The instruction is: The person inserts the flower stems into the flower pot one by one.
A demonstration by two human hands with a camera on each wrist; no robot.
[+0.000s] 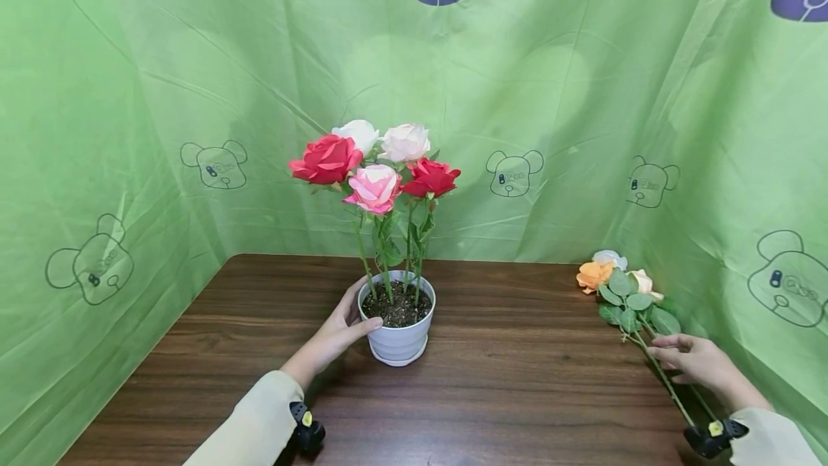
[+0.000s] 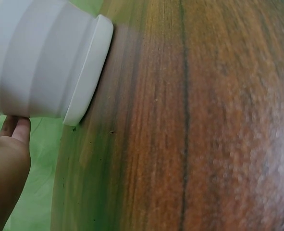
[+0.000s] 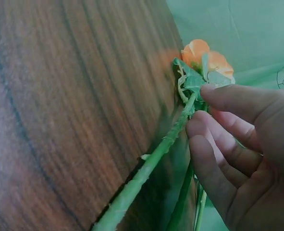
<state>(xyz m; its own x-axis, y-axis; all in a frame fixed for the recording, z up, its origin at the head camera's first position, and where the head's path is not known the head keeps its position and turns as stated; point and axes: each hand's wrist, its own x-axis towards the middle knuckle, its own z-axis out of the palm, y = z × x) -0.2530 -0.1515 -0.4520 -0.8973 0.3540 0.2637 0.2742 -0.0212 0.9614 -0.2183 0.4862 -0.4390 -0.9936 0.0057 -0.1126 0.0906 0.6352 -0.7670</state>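
Smooth matt plastic-look pot [image 1: 397, 345], rough gritty soil [image 1: 401, 315], semi-gloss wood-grain tabletop [image 1: 530, 358], creased cloth bkdrop [image 1: 388, 70] w/ sl. sheen, bumpy plastic-look stem [image 3: 146, 168]

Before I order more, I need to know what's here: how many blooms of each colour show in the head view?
Red blooms: 2
White blooms: 2
Pink blooms, one very pale: 2
Orange bloom: 1
Peach bloom: 1
Total: 8
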